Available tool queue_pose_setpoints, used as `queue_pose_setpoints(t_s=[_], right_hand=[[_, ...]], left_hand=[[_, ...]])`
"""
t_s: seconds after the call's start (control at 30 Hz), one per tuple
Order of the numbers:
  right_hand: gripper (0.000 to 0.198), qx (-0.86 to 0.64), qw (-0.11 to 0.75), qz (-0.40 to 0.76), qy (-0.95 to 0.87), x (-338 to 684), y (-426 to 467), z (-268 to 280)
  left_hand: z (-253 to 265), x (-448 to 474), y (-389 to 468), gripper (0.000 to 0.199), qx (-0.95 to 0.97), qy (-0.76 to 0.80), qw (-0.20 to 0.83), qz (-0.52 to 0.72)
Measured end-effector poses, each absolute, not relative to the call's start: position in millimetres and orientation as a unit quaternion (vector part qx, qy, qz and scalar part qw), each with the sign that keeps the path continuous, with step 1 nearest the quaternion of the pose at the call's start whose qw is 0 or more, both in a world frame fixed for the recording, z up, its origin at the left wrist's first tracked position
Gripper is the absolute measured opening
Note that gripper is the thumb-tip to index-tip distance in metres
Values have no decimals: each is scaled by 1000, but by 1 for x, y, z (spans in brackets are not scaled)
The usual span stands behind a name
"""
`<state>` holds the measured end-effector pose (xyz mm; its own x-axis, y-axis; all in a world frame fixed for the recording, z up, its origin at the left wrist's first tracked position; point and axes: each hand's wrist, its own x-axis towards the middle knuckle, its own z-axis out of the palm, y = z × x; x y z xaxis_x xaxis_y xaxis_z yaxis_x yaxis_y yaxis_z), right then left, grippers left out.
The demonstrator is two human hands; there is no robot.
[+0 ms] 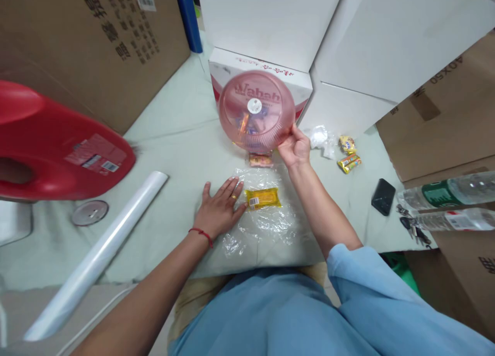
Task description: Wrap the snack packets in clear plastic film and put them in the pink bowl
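Observation:
My left hand (219, 205) lies flat with fingers spread, at the left edge of a crinkled sheet of clear plastic film (266, 229). On that film, just right of my fingertips, is a yellow wrapped snack (263, 198). My right hand (294, 147) grips the rim of a translucent pink plastic bowl (257, 124), tilted so that its underside with a round white sticker faces me. Blurred orange and blue shapes show through the bowl. Below its lower edge sits a pink wrapped snack (260, 159).
A long roll of film (96, 255) and a red jug (58, 145) are at left. Behind the bowl stands a white-and-red box (301, 83). On the right are yellow snack packets (348, 163), a black phone (383, 197), keys (415, 230) and plastic bottles (456, 190). Cardboard boxes (147, 52) flank the table.

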<state>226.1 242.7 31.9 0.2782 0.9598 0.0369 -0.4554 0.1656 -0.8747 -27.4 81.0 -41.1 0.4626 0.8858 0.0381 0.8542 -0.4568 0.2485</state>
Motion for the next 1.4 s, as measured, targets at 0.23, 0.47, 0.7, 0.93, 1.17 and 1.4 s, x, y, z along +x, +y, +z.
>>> queue_pose_setpoints(t_s=[0.23,0.47,0.7,0.93,1.17,1.4], right_hand=[[34,-486,615,148,-603,310,160,105],[3,-576,271,-55,-770,386,5,100],[24,-597,166,53,-783,393,-80,63],[25,-592,162,87,-785,452,-17,106],[41,-618,-80,30,-782,550,155,76],[58,-591,-243,139,-756,549,207,47]], left_hand=[[-39,-28,80,64,849,512,99,83],[-42,-31,82,68,853,501,105,100],[-38,-32,85,73,856,499,105,90],[-37,-34,86,76,849,507,113,93],[-31,-29,88,79,835,540,105,8],[-32,-29,88,78,839,537,83,-7]])
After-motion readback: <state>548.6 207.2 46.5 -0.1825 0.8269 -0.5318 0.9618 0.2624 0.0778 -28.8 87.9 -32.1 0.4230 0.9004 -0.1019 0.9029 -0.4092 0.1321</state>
